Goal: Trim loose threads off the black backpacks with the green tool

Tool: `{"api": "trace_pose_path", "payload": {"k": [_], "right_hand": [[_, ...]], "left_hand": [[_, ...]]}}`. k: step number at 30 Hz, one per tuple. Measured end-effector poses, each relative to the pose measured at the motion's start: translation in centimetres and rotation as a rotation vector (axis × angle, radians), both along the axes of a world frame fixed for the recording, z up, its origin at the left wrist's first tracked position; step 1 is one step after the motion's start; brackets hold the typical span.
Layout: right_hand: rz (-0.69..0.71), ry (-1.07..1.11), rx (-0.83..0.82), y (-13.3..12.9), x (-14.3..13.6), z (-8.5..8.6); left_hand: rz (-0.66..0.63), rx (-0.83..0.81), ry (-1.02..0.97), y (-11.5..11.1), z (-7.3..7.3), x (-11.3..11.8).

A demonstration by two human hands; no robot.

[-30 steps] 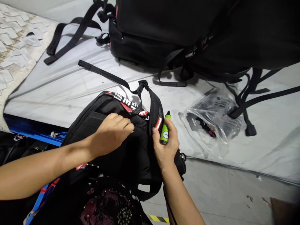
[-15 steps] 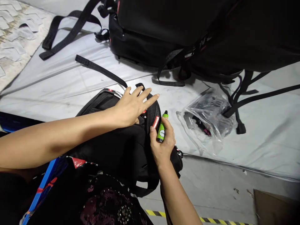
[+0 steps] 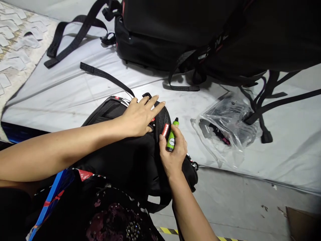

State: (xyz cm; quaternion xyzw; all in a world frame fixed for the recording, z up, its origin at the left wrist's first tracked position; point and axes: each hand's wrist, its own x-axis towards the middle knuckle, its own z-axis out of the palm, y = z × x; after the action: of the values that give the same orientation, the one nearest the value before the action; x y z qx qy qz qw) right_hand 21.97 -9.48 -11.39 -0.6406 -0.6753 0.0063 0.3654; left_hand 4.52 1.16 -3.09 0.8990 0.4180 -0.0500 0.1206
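Note:
A black backpack (image 3: 125, 154) lies at the near edge of the white-covered table, with a red label (image 3: 165, 130) on its strap. My left hand (image 3: 140, 115) rests on the upper part of the backpack, fingers spread and nothing held in them. In my right hand (image 3: 174, 152) is a green marker (image 3: 172, 136) with a black tip pointing up and away, gripped between thumb and fingers beside the red label. The right hand is against the backpack's right side. A loose black strap (image 3: 107, 76) extends from the backpack's top across the table.
Large black bags (image 3: 175, 30) with hanging straps stand along the far side. A clear plastic bag (image 3: 228, 130) with dark items lies to the right on the white table cover (image 3: 288, 134). White cut pieces (image 3: 15, 36) lie at the far left. Below is the floor with yellow-black tape (image 3: 168, 230).
The fingers of my left hand have come slightly closer together and shifted a little left. The marker stays in my right hand. The view has shifted slightly.

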Motion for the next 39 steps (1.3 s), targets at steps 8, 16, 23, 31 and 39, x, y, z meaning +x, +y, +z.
{"api": "trace_pose_path", "payload": {"k": [8,16,23,31,39], "right_hand": [[0.017,0.0,0.039,0.1,-0.1,0.0],[0.01,-0.013,0.004,0.1,-0.1,0.0],[0.02,-0.022,0.027,0.2,-0.1,-0.1],[0.022,-0.009,0.027,0.2,-0.1,0.0],[0.027,-0.005,0.015,0.2,-0.1,-0.1]], "left_hand": [[0.029,-0.005,0.032,-0.1,0.0,0.4],[0.038,-0.03,0.069,-0.1,0.1,0.7],[0.05,0.009,0.058,-0.1,0.0,0.7],[0.003,-0.01,0.099,0.2,0.0,0.6],[0.034,0.046,0.066,-0.3,-0.6,0.5]]}}
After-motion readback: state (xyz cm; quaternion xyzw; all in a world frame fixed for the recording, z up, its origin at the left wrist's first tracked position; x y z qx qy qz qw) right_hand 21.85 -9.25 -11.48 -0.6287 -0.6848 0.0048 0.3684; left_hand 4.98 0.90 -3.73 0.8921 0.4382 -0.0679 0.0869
